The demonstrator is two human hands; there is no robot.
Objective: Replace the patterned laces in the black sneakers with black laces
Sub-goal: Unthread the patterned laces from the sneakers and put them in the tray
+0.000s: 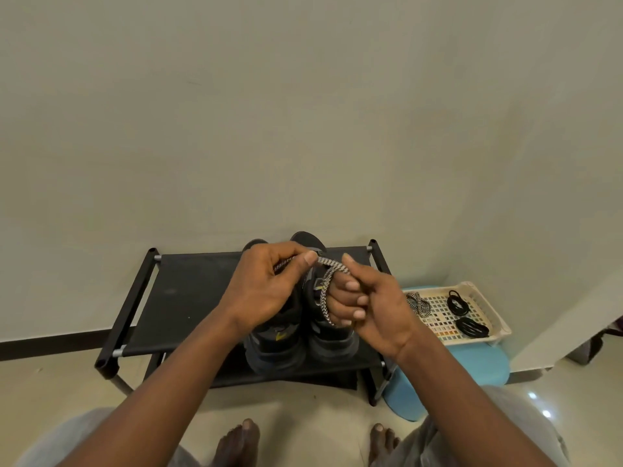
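Note:
Two black sneakers (274,348) stand side by side on the top shelf of a low black shoe rack (188,298), toes toward me. Above them I hold a black-and-white patterned lace (332,266). My left hand (266,291) pinches one stretch of it between thumb and forefinger. My right hand (367,306) has the lace looped around its fingers. My hands hide the sneakers' eyelets. In a cream basket (485,305) to the right lie another patterned lace (418,303) and two coiled black laces (467,315).
The basket rests on a light blue stool (472,369) right of the rack. A plain wall stands behind the rack. My bare feet (239,443) are on the tiled floor in front of the rack.

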